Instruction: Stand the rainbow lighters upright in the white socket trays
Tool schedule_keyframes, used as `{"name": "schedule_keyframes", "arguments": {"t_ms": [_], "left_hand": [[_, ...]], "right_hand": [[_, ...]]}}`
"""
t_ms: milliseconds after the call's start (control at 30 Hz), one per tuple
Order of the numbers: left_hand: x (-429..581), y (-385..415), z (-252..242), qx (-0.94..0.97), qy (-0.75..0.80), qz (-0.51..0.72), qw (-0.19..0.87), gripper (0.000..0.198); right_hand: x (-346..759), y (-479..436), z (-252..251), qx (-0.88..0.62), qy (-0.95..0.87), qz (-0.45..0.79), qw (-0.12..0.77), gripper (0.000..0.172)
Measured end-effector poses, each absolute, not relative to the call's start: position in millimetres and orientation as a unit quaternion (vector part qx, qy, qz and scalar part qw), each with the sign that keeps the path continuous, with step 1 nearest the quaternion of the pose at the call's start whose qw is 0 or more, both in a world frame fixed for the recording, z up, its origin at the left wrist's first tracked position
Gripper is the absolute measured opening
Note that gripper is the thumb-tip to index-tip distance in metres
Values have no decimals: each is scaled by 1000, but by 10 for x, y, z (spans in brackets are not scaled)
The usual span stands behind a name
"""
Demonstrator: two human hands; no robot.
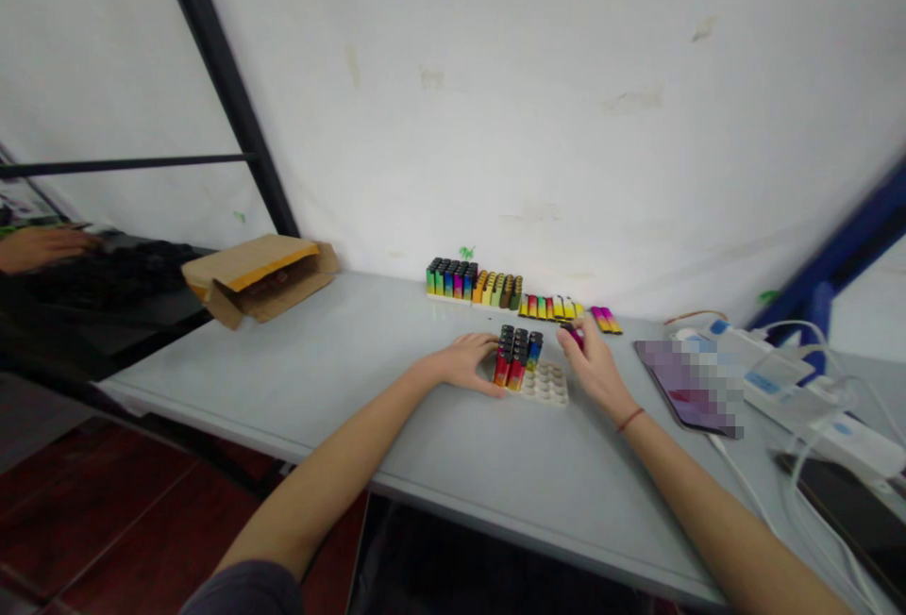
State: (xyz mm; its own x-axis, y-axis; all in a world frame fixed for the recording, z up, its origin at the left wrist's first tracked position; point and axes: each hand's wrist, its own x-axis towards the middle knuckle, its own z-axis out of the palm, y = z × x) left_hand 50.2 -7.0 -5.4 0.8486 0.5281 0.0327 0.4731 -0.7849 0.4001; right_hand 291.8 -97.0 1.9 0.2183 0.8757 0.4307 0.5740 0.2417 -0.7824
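A white tray (546, 383) with round sockets sits on the table, its left part filled with upright red and blue lighters (516, 360). My left hand (467, 362) is curved around the tray's left end, thumb at the near edge and fingers behind the lighters. Just above the tray's right side, my right hand (591, 362) pinches a purple lighter (572, 334) with a dark top. Beyond it lie a row of yellow, red and green lighters (548, 307) and a few purple-and-yellow lighters (606, 320), flat on the table.
Against the wall stand a tray of multicoloured lighters (451, 279) and yellow-to-olive lighters (497, 290). An open cardboard box (261, 277) is at left. To the right lie a phone (676, 389), white power strips (842, 431) with cables, and a dark device (849, 511). Another person's hand (53, 245) shows far left.
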Motion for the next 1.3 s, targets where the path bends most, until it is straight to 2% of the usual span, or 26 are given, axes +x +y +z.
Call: {"name": "schedule_keyframes", "arguments": {"t_ms": [200,367,833,1000,1067,1133,1200,1300], "left_hand": [[507,-63,-66,944,261,76,187,91],[508,-64,-69,945,256,80,188,90],[502,-58,-79,946,255,81,185,90],[499,-51,-86,948,251,79,177,90],[503,-47,-90,948,254,74,175,90],[505,-42,-97,947,259,72,174,91],[505,-39,-105,947,261,75,173,92],[504,-45,-109,947,260,76,173,93]], "right_hand": [[2881,-1100,264,-508,-712,163,456,37],[2881,-1104,229,-497,-718,213,439,35],[2861,-1153,203,-486,-786,68,376,18],[2905,-1126,261,-466,-818,42,334,25],[3052,-1009,239,-505,-797,-3,330,29],[3274,-831,167,-613,-721,-78,313,31],[3507,-641,57,-711,-649,-118,245,33],[3715,-455,-94,-756,-622,-142,144,38]]}}
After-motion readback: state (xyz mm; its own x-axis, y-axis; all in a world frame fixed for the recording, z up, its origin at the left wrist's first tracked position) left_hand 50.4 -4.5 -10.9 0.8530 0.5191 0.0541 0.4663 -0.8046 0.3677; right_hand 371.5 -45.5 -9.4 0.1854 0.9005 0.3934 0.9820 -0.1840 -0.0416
